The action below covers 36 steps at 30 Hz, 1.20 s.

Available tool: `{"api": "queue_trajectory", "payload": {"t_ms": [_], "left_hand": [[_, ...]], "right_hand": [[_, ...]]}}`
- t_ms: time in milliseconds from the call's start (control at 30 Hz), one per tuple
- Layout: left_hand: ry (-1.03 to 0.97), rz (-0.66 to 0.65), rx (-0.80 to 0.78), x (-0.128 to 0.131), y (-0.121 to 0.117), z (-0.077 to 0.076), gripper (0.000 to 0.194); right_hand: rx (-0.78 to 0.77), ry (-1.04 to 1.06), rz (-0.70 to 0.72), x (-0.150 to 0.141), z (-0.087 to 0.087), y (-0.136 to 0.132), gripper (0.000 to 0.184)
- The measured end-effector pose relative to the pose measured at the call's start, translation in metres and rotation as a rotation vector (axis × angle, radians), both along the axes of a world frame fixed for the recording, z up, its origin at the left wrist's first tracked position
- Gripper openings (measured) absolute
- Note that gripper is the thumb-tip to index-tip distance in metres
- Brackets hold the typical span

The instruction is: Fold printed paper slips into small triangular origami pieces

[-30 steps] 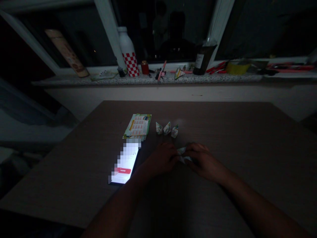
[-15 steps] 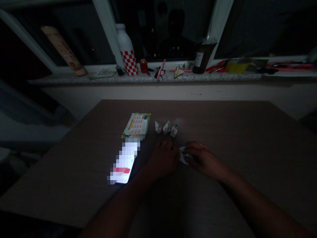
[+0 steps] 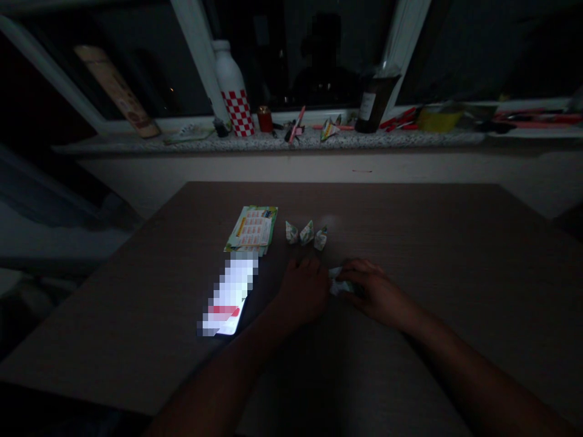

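Observation:
A small piece of folded paper (image 3: 336, 284) lies low over the table between my two hands, partly covered by fingers. My right hand (image 3: 371, 288) is closed on its right side, thumb below and fingers above. At its left edge my left hand (image 3: 304, 290) is curled, with the fingertips partly hidden in shadow, and seems to pinch the paper. Just beyond my hands stand three small folded paper figures in a row: a left one (image 3: 291, 233), a middle one (image 3: 306, 233) and a right one (image 3: 321, 239).
A lit phone (image 3: 230, 297) lies left of my left forearm on the wooden table (image 3: 410, 224). Behind it is a stack of printed paper sheets (image 3: 252, 229). On the windowsill (image 3: 182, 147) stand a checkered bottle (image 3: 235, 97), a dark pouch (image 3: 371, 106) and a slanted tan bottle (image 3: 117, 91).
My left hand has turned over the paper's left side, its knuckles now more on top. Less of the paper shows. The right hand has barely moved.

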<state>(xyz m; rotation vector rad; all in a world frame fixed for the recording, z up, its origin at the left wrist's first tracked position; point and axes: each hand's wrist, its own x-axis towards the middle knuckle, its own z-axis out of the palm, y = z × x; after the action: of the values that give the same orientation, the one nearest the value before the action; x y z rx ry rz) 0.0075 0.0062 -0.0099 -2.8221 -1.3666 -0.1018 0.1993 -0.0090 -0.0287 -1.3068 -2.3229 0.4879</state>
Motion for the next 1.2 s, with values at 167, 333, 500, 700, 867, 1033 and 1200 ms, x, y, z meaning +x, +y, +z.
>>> {"api": "queue_trajectory", "payload": {"t_ms": [167, 333, 500, 700, 867, 1033, 1200], "left_hand": [[0.012, -0.008, -0.019, 0.0001, 0.001, 0.0006, 0.022], [0.02, 0.01, -0.024, 0.0023, 0.0008, 0.0004, 0.02], [0.003, 0.022, -0.017, 0.0041, 0.0002, -0.0012, 0.019], [-0.003, 0.013, 0.0, 0.0031, 0.0013, -0.0031, 0.018], [0.005, 0.013, -0.005, 0.0028, 0.0011, -0.0032, 0.017], [-0.004, 0.007, 0.006, 0.0029, 0.0024, -0.0041, 0.017], [0.005, 0.018, 0.004, 0.0032, 0.0016, -0.0034, 0.017]], "right_hand": [[-0.01, -0.012, -0.01, -0.0014, -0.0002, 0.0001, 0.024], [-0.005, -0.004, -0.018, -0.0028, 0.003, -0.0003, 0.023], [-0.005, -0.014, -0.02, -0.0038, 0.0026, 0.0004, 0.022], [-0.03, -0.024, -0.025, -0.0032, 0.0007, 0.002, 0.024], [-0.032, -0.005, -0.034, -0.0028, -0.0025, 0.004, 0.024], [-0.032, -0.006, -0.037, -0.0035, -0.0038, 0.0063, 0.025], [-0.057, -0.062, -0.05, -0.0056, 0.0005, 0.0052, 0.037]]}}
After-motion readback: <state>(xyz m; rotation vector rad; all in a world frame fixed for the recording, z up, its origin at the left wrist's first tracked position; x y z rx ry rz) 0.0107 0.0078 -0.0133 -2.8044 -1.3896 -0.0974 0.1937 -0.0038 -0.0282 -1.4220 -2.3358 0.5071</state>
